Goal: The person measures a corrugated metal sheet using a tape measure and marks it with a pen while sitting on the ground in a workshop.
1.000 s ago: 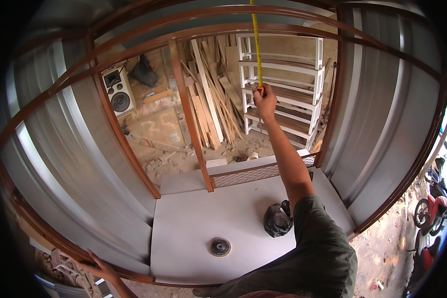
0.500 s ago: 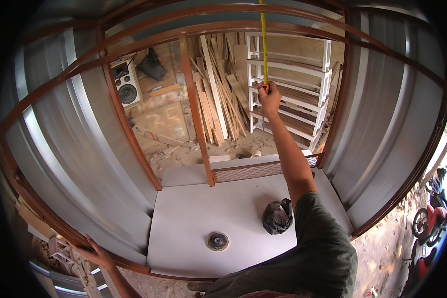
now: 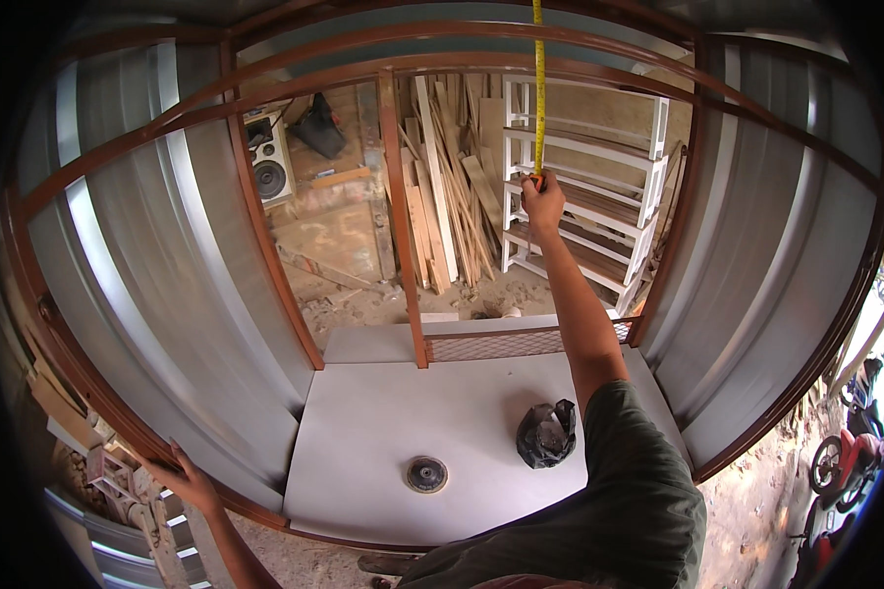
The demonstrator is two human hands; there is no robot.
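My right hand [image 3: 543, 204] is raised at arm's length, closed around a tape measure [image 3: 537, 180] with a bit of orange on its case. Its yellow blade [image 3: 539, 98] runs straight up past the brown top rails and leaves the picture at the upper edge. Where the blade ends is out of sight. At the lower left, my left hand [image 3: 189, 483] lies against the brown metal frame [image 3: 98, 393] of the corrugated side wall, thumb and fingers apart. A white panel [image 3: 363, 412] forms the base, bearing a black grinding disc [image 3: 426, 475] and a crumpled black plastic bag [image 3: 546, 435].
Corrugated metal walls [image 3: 133, 285] flank both sides. Beyond a brown upright [image 3: 400, 216] and mesh strip [image 3: 506, 342] lean wooden boards [image 3: 432, 187] and a white shelf rack [image 3: 584, 182]. A speaker [image 3: 268, 167] stands at far left, a red motorcycle [image 3: 848, 461] at right.
The view has shifted slightly, so the upper scene sits a little lower and further right. Both hands keep their places, with the tape measure still in the right.
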